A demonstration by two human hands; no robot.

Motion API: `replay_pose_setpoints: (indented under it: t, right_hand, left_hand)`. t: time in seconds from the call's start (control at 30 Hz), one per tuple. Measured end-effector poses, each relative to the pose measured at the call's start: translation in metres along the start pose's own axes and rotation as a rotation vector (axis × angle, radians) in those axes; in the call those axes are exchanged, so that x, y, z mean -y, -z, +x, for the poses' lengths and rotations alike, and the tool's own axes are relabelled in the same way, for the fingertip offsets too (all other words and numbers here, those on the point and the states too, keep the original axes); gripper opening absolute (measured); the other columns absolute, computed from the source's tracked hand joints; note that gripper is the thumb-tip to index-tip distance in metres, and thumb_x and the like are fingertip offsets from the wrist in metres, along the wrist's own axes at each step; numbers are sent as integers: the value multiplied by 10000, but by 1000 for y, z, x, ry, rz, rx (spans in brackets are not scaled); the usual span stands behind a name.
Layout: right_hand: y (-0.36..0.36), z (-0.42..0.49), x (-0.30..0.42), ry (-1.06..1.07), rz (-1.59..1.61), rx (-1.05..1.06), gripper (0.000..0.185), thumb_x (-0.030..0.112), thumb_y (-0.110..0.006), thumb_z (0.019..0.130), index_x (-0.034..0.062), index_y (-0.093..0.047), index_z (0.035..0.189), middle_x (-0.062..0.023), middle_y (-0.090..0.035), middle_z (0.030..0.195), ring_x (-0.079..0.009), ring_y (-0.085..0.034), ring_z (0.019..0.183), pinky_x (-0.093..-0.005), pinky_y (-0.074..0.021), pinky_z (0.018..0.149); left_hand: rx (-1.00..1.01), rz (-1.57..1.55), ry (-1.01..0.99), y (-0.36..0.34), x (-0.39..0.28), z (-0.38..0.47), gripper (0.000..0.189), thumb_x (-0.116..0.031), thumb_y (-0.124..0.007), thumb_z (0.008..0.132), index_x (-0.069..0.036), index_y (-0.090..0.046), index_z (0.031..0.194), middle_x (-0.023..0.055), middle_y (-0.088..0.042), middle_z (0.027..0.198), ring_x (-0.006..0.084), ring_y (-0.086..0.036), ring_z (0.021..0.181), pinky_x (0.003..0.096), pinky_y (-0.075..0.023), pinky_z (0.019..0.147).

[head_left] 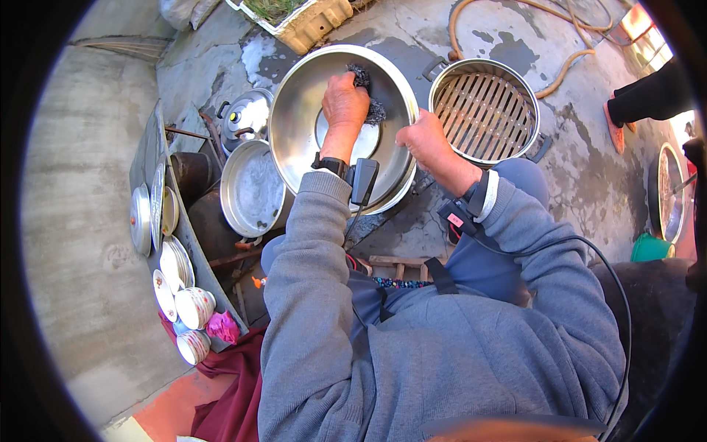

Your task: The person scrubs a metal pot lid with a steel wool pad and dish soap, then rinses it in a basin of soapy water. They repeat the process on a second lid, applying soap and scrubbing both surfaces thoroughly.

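Observation:
A large stainless steel basin (298, 127) is tilted in front of me, its inside facing up towards me. My left hand (345, 105) is inside it, its fingers closed around a grey steel wool scrubber (375, 112) that pokes out on the right of the hand. Part of the scrubber touches the basin's inner wall. On the basin's right rim, my right hand (428, 141) has its grip, thumb on the near side. Another metal rim (395, 200) shows beneath the basin, mostly hidden by it.
Right of the basin stands a steamer pot (486, 110) with a slatted rack. To the left are an aluminium pot (253, 188), a lidded pot (248, 113) and a shelf with bowls (195, 308) and plates (177, 264). A hose (563, 74) lies beyond; a person's leg (652, 94) stands right.

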State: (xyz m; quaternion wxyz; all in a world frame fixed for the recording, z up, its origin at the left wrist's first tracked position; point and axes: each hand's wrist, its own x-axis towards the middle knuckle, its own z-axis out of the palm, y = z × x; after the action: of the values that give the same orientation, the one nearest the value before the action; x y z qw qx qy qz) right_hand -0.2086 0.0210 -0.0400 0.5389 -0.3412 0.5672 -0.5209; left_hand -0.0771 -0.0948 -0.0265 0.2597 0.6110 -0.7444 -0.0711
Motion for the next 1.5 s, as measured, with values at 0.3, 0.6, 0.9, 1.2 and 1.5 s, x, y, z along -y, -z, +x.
replay_pose_setpoints:
  t: [0.3,0.6,0.9,1.2,1.5]
  right_hand:
    - [8,3,8,-12,-71,5,369,-17,-633,692,-28,-695,1055,-142,-715,852,-218,-685,789,-334,-536,707]
    - [-3,-6,6,13,-140,-10,416,7,-631,702,-9,-682,1114,-161,-736,933,-237,-704,847,-342,-542,791]
    - [4,0,11,15,-255,-33,378,11,-642,708,-4,-699,1082,-190,-741,914,-258,-720,856,-363,-548,792]
    - [-5,-3,-3,39,-132,-19,385,13,-633,716,-29,-686,1094,-192,-738,907,-270,-720,876,-361,-547,816]
    - [4,4,3,3,-134,4,393,-45,-621,685,-48,-682,1073,-126,-711,878,-190,-671,798,-319,-533,724]
  left_hand:
    - [361,-158,-173,4,-7,-63,262,-141,-666,771,-93,-757,1012,165,-692,1031,394,-662,970,461,-527,875]
    - [-25,-5,-30,2,15,2,222,-137,-651,789,-99,-763,976,158,-699,1007,396,-670,937,477,-534,851]
    - [279,-266,-133,-13,3,-59,250,-132,-694,744,-78,-763,978,180,-714,995,383,-680,926,444,-542,846]
    - [-36,21,17,-5,28,7,208,-162,-689,759,-88,-766,938,173,-717,968,394,-676,912,470,-537,827]
    - [430,-401,-96,-8,12,-54,277,-101,-727,748,-43,-763,1016,178,-742,965,296,-724,881,364,-553,808]
